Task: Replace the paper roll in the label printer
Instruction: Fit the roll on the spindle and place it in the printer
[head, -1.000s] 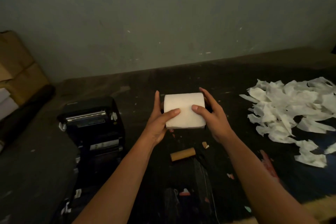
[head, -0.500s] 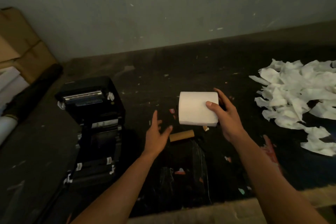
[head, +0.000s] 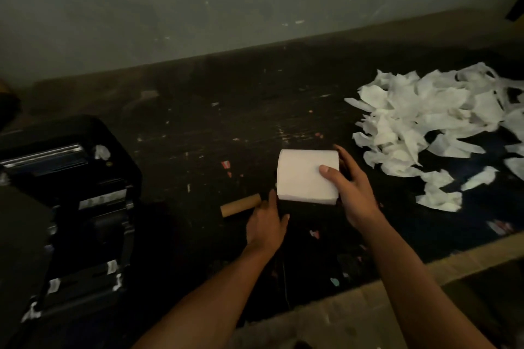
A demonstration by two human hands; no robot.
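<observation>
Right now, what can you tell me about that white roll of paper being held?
The white paper roll is a full, thick cylinder of plain white paper, smooth and unmarked, lying on its side with its axis running left to right. It is held above the dark table, right of the open black label printer. The right hand grips its right end, thumb across the front. The left hand is just below its lower left corner; contact cannot be told. A bare cardboard core lies on the table nearby.

I can read no words, numbers or brand marks here. The small pale stickers on the printer (head: 71, 207) are too dim and blurred, and the paper roll (head: 303, 176) I hold is plain white.
</observation>
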